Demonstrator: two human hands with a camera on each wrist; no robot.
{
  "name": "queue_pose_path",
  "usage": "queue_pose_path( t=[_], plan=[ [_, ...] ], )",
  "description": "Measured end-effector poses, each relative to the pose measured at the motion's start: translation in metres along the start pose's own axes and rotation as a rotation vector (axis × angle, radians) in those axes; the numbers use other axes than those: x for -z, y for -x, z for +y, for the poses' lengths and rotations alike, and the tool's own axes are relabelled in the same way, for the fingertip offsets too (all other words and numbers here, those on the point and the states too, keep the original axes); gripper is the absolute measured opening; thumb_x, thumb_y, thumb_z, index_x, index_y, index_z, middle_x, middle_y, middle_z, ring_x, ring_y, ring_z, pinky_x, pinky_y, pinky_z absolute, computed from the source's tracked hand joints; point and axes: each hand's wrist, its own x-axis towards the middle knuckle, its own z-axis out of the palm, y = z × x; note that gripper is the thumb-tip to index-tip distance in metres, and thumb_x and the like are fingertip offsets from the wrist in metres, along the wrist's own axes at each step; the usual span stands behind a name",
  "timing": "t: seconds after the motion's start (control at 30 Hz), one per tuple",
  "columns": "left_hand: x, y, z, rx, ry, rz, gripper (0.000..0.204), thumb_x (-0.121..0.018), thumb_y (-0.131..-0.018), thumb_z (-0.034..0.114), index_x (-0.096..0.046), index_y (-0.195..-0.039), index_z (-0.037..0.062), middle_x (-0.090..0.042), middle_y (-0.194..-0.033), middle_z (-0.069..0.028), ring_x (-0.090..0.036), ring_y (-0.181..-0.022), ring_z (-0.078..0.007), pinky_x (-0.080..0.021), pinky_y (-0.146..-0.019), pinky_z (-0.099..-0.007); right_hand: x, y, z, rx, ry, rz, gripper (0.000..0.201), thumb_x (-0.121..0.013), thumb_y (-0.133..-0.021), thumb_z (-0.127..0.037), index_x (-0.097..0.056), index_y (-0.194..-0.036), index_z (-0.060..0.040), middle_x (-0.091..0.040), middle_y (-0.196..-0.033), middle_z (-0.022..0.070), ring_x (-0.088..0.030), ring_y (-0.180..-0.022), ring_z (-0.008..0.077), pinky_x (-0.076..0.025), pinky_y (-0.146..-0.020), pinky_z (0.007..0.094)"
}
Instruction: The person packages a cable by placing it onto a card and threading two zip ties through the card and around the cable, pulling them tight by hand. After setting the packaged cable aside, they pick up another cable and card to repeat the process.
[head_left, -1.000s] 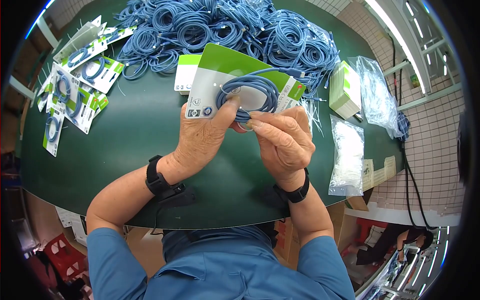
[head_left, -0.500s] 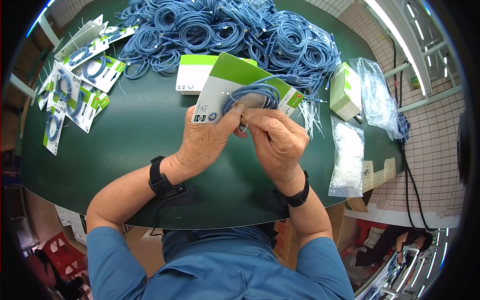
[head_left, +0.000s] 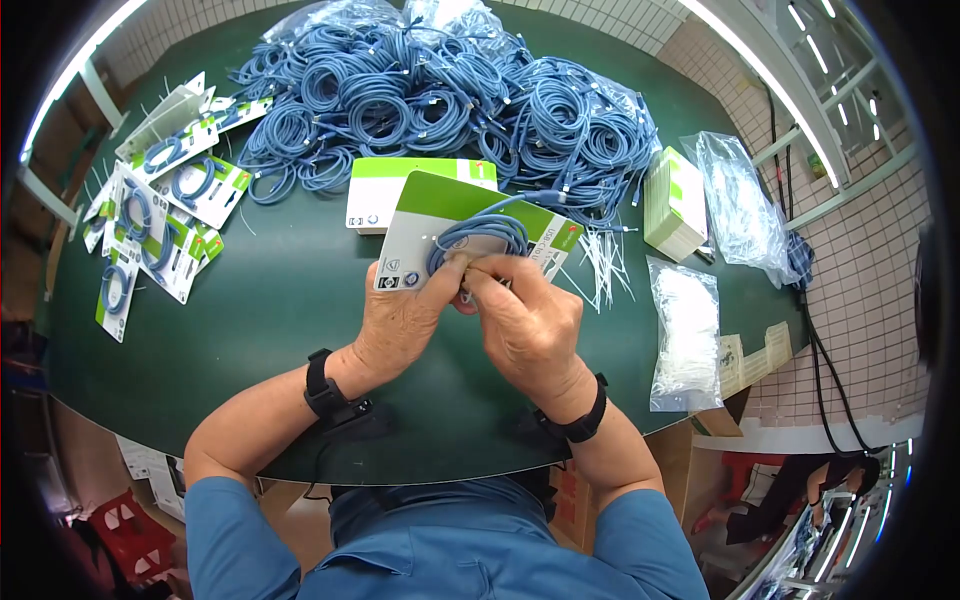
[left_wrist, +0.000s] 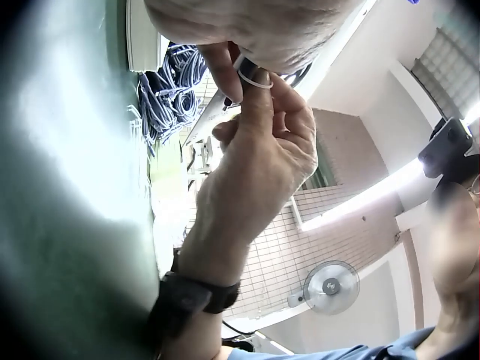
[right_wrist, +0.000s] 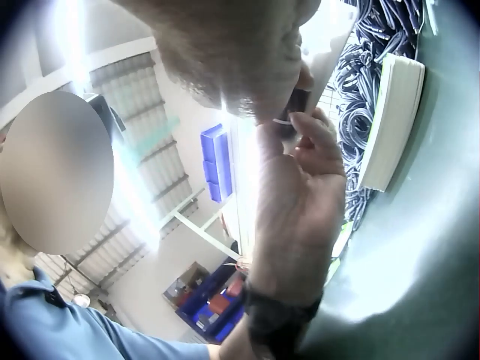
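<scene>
A white and green packaging card (head_left: 410, 215) is held up over the table, tilted, with a coiled blue USB cable (head_left: 510, 235) lying on its face. My left hand (head_left: 400, 318) grips the card and coil at the lower edge, its thumb pressed on the cable. Close against that thumb, my right hand (head_left: 535, 325) pinches a white cable tie at the bottom of the coil, its fingertips partly hiding it. In the left wrist view a white loop of the tie (left_wrist: 255, 80) shows around the dark cable, right at the right hand's fingertips.
Behind the hands stands a stack of cards (head_left: 375, 195), then a big heap of coiled cables (head_left: 375, 115). Finished-looking carded cables (head_left: 135, 215) lie at left. On the right are loose ties (head_left: 605, 265), another card stack (head_left: 675, 205) and a bag of ties (head_left: 685, 335).
The head view has tilted, so the table sits lower in it. Both hands and the card have shifted slightly left, and the right fingers have drawn in closer to the left thumb.
</scene>
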Motion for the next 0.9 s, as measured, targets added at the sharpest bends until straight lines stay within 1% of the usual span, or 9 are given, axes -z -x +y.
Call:
queue_pose_path(
  t=[0.13, 0.3, 0.43, 0.5, 0.53, 0.6, 0.63, 0.7, 0.9],
  plan=[
    [0.005, 0.000, -0.002, -0.031, -0.066, -0.046, 0.017, -0.067, -0.100, 0.011, -0.070, -0.110, -0.0023, -0.074, -0.095, -0.0050, -0.071, -0.072, -0.0118, -0.059, -0.061, -0.0263, 0.011, -0.008, -0.003, -0.112, -0.065, -0.105, 0.025, -0.079, -0.078, 0.009, -0.075, -0.100, -0.0024, -0.074, -0.101, 0.0099, -0.074, -0.075, 0.0229, -0.060, -0.063, 0.0334],
    [0.005, -0.011, 0.004, 0.023, -0.021, 0.000, 0.019, -0.066, -0.100, 0.010, -0.069, -0.113, -0.0027, -0.073, -0.098, -0.0077, -0.072, -0.072, -0.0144, -0.060, -0.060, -0.0281, 0.005, -0.010, 0.011, -0.037, -0.190, 0.035, 0.020, -0.077, -0.081, 0.009, -0.076, -0.097, -0.0022, -0.073, -0.097, 0.0113, -0.074, -0.076, 0.0229, -0.059, -0.063, 0.0343],
    [0.004, -0.015, 0.011, 0.017, -0.011, 0.052, 0.019, -0.066, -0.099, 0.008, -0.067, -0.114, -0.0030, -0.072, -0.102, -0.0100, -0.071, -0.071, -0.0173, -0.059, -0.057, -0.0293, 0.025, -0.001, 0.053, 0.056, -0.086, 0.493, 0.013, -0.073, -0.090, 0.006, -0.070, -0.102, 0.0010, -0.072, -0.096, 0.0100, -0.067, -0.073, 0.0134, -0.055, -0.064, 0.0286],
    [0.001, -0.016, 0.023, 0.021, 0.108, 0.070, 0.018, -0.067, -0.098, 0.008, -0.066, -0.113, -0.0025, -0.071, -0.103, -0.0106, -0.071, -0.070, -0.0185, -0.058, -0.055, -0.0295, 0.032, 0.001, 0.063, -0.520, -0.495, 0.694, 0.013, -0.072, -0.095, -0.001, -0.070, -0.107, 0.0005, -0.073, -0.097, 0.0073, -0.067, -0.072, 0.0135, -0.055, -0.066, 0.0276],
    [-0.001, -0.015, 0.028, 0.025, 0.165, 0.077, 0.018, -0.067, -0.098, 0.007, -0.066, -0.113, -0.0022, -0.071, -0.104, -0.0109, -0.070, -0.070, -0.0191, -0.058, -0.054, -0.0296, 0.033, 0.004, 0.079, -0.542, -0.500, 0.712, 0.013, -0.072, -0.095, -0.001, -0.070, -0.107, 0.0005, -0.073, -0.097, 0.0073, -0.067, -0.072, 0.0135, -0.055, -0.066, 0.0276],
    [-0.006, -0.009, 0.031, 0.048, 0.147, 0.041, 0.018, -0.067, -0.098, 0.007, -0.066, -0.113, -0.0021, -0.071, -0.104, -0.0108, -0.070, -0.069, -0.0190, -0.058, -0.053, -0.0295, 0.029, 0.010, 0.105, -0.847, -0.977, 0.487, 0.020, -0.072, -0.096, -0.005, -0.070, -0.115, 0.0004, -0.075, -0.106, 0.0095, -0.072, -0.081, 0.0152, -0.059, -0.072, 0.0309],
    [-0.010, -0.006, 0.032, 0.054, 0.152, 0.015, 0.017, -0.067, -0.097, 0.006, -0.066, -0.112, -0.0020, -0.070, -0.105, -0.0107, -0.069, -0.069, -0.0190, -0.057, -0.052, -0.0295, 0.024, 0.024, 0.096, -0.866, -0.985, 0.512, 0.020, -0.072, -0.096, -0.005, -0.070, -0.115, 0.0004, -0.075, -0.106, 0.0095, -0.072, -0.081, 0.0152, -0.059, -0.072, 0.0309],
    [-0.009, 0.001, 0.030, 0.081, 0.147, -0.026, 0.017, -0.067, -0.097, 0.006, -0.065, -0.112, -0.0020, -0.070, -0.106, -0.0106, -0.069, -0.068, -0.0189, -0.057, -0.051, -0.0294, 0.015, 0.048, 0.068, -0.709, -1.217, 0.095, 0.027, -0.070, -0.097, -0.011, -0.069, -0.123, -0.0029, -0.075, -0.111, 0.0103, -0.070, -0.099, 0.0192, -0.056, -0.085, 0.0296],
    [-0.006, 0.009, 0.019, 0.023, -0.039, -0.194, 0.019, -0.069, -0.095, 0.002, -0.065, -0.113, -0.0023, -0.070, -0.099, -0.0096, -0.067, -0.066, -0.0157, -0.056, -0.050, -0.0299, 0.010, 0.044, 0.059, -0.767, -1.313, 0.122, 0.032, -0.071, -0.098, -0.015, -0.066, -0.127, -0.0019, -0.075, -0.111, 0.0091, -0.070, -0.098, 0.0175, -0.057, -0.084, 0.0285]
  ],
)
